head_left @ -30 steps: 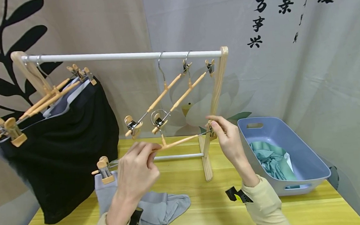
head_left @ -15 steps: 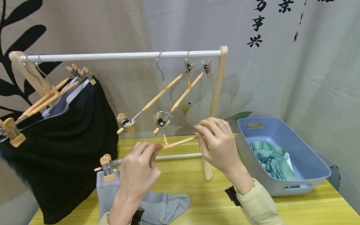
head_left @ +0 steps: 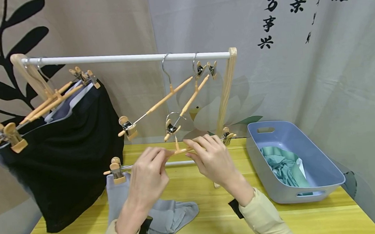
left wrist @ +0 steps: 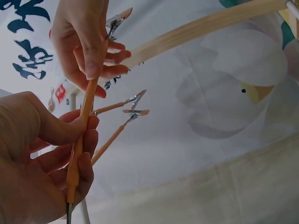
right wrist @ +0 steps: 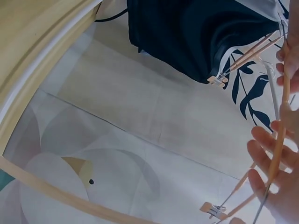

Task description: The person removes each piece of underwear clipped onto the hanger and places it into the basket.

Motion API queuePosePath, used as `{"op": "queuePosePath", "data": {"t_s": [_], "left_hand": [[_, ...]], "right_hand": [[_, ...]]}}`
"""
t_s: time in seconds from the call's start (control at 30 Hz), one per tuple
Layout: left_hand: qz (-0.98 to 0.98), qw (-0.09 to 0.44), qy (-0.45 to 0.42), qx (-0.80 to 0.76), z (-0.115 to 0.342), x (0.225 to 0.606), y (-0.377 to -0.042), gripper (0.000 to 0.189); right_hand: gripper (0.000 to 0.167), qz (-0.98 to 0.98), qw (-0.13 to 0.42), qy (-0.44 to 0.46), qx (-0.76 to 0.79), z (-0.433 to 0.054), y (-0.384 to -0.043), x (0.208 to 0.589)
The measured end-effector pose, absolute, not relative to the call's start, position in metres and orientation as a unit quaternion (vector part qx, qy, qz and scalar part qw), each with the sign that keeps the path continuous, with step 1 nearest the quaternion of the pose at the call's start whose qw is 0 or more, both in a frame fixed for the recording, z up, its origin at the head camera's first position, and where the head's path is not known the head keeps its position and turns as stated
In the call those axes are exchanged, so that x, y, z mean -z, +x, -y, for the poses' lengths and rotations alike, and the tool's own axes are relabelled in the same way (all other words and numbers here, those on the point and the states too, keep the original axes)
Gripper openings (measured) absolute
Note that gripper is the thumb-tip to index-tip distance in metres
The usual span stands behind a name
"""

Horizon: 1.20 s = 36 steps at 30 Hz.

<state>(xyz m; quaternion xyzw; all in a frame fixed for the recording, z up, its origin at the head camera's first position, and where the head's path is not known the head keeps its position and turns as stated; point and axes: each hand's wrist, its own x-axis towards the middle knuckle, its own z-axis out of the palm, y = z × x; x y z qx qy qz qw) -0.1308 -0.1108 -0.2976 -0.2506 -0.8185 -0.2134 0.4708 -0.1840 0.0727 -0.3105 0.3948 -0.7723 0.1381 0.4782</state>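
A wooden clip hanger (head_left: 177, 151) is held up in front of the rack by both hands. My left hand (head_left: 149, 179) grips its bar left of the hook, thumb and fingers wrapped around it in the left wrist view. Close beside it, my right hand (head_left: 211, 162) pinches the bar just right of the hook. The hanger's left clip (head_left: 117, 171) bites the waistband of a light grey garment (head_left: 178, 215), which droops onto the table. No cloth shows in its right clip (head_left: 228, 136), beyond my right hand.
Two bare clip hangers (head_left: 169, 96) dangle from the white rail (head_left: 115, 58) directly behind. Black shorts (head_left: 75, 153) and other garments hang at its left end. A blue-grey basket (head_left: 314, 159) with green cloth (head_left: 282, 168) stands right on the wooden table (head_left: 312, 220).
My right hand has slid left from the right clip along the bar to near the hook. My left hand keeps its grip, shifting slightly right with the hanger. The bare hangers have swung a little.
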Motion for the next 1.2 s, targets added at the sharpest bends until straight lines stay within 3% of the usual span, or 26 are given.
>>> {"op": "queuePosePath", "data": {"t_s": [0.17, 0.4, 0.97, 1.2], "left_hand": [[0.822, 0.464, -0.253, 0.210, 0.111, 0.299, -0.131, 0.023], [0.825, 0.459, -0.256, 0.209, 0.111, 0.299, -0.131, 0.023], [0.843, 0.438, -0.244, 0.194, 0.112, 0.296, -0.127, 0.015], [0.838, 0.466, -0.211, 0.189, 0.130, 0.289, -0.123, 0.017]], "right_hand": [[0.020, 0.772, 0.483, 0.388, -0.139, -0.070, -0.185, 0.314], [0.032, 0.759, 0.494, 0.391, -0.163, -0.069, -0.188, 0.318], [0.036, 0.748, 0.511, 0.384, -0.179, -0.069, -0.188, 0.322], [0.038, 0.751, 0.506, 0.379, -0.190, -0.072, -0.189, 0.324]]}}
